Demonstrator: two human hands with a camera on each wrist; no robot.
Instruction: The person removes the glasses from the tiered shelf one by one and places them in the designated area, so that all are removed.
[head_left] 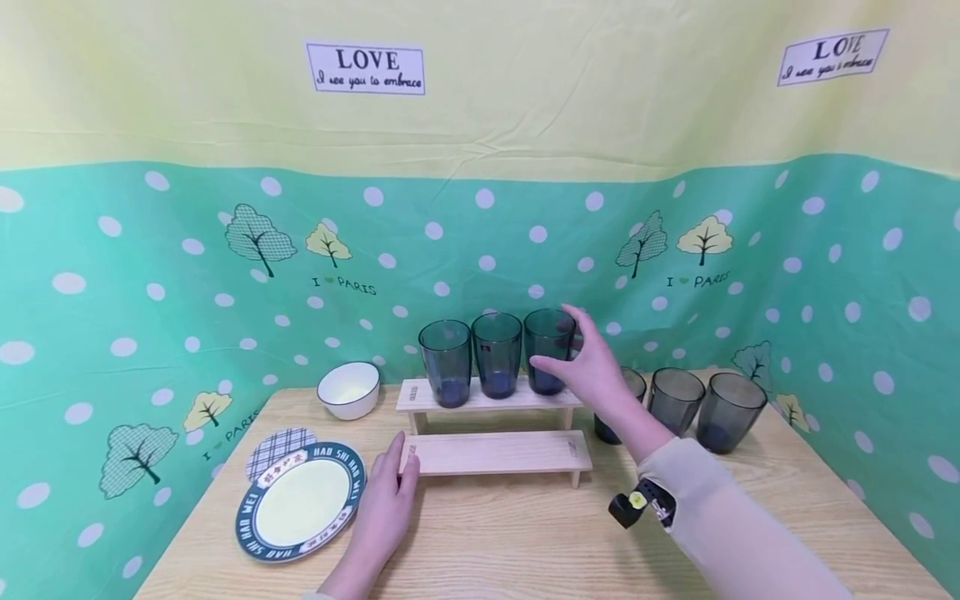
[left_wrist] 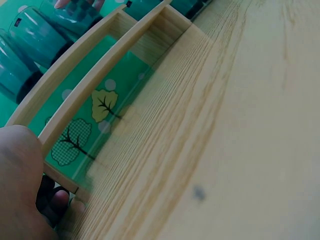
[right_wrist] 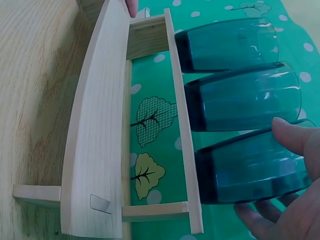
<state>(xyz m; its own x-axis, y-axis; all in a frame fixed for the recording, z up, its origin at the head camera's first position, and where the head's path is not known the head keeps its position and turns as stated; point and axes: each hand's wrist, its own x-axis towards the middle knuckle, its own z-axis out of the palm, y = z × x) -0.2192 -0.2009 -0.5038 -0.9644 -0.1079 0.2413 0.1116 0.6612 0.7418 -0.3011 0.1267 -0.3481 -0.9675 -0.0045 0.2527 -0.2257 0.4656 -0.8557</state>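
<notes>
A light wooden two-step rack point(head_left: 487, 452) stands mid-table, three bluish-green tinted glasses upright along its upper step. My right hand point(head_left: 592, 367) holds the rightmost glass point(right_wrist: 250, 170); in the right wrist view the thumb lies on one side of it and the fingers curl round the other. Beside it stand the middle glass point(head_left: 497, 354) and the left glass point(head_left: 446, 362). At the left end of the lower step, my left hand point(head_left: 384, 500) grips the board, thumb by the front corner and fingers along the end. The left wrist view shows that hand point(left_wrist: 20, 175) against the board's end.
Three greyish glasses stand to the right, the nearest one point(head_left: 729, 412) in full view and another partly behind my right forearm. On the left are a white bowl point(head_left: 349, 390), a blue-rimmed plate point(head_left: 300, 504) and a checked round mat point(head_left: 277, 446). A patterned cloth point(head_left: 480, 250) hangs behind.
</notes>
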